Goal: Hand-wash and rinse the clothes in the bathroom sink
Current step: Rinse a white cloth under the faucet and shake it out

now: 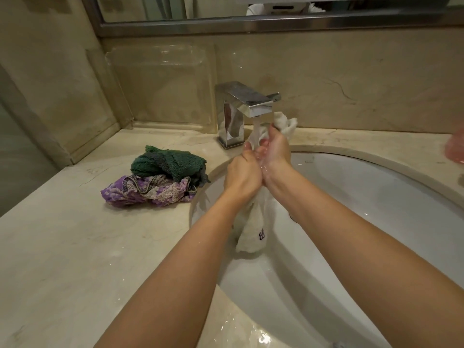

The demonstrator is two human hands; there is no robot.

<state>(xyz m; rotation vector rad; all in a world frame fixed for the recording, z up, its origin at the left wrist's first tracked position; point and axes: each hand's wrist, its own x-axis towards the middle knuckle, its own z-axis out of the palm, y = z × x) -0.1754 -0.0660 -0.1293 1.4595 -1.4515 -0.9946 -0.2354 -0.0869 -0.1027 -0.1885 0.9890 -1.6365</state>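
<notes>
Two bare hands are meeting over the white sink [376, 187] in the middle of the frame, both wrapped around one white cloth [253, 234]. The left hand [242, 175] is gripping the cloth with its fingers curled tight around the bunched fabric, and the right hand [275, 153] is pressing against it from the right, its fingers and thumb also closing round the cloth. The two hands are touching each other. One end of the cloth is sticking up above the right hand, beside the tap's spout, and the other end is hanging down between the wrists into the basin, showing a small dark embroidered mark. Water is running from the chrome tap [244, 106] just above the hands and is falling onto the cloth and fingers; the skin is looking wet.

Left of the sink, on the pale stone counter [62, 247], a dark green towel [167, 162] is lying on top of a purple patterned garment [145, 192], the pile sitting just beside the sink's rim. A clear plastic tray [163, 84] is leaning against the wall in the upper left of the frame, behind the pile. At the far right edge, something pink [455, 146] is partly showing and blurred. A mirror frame [226, 23] is running along the top.
</notes>
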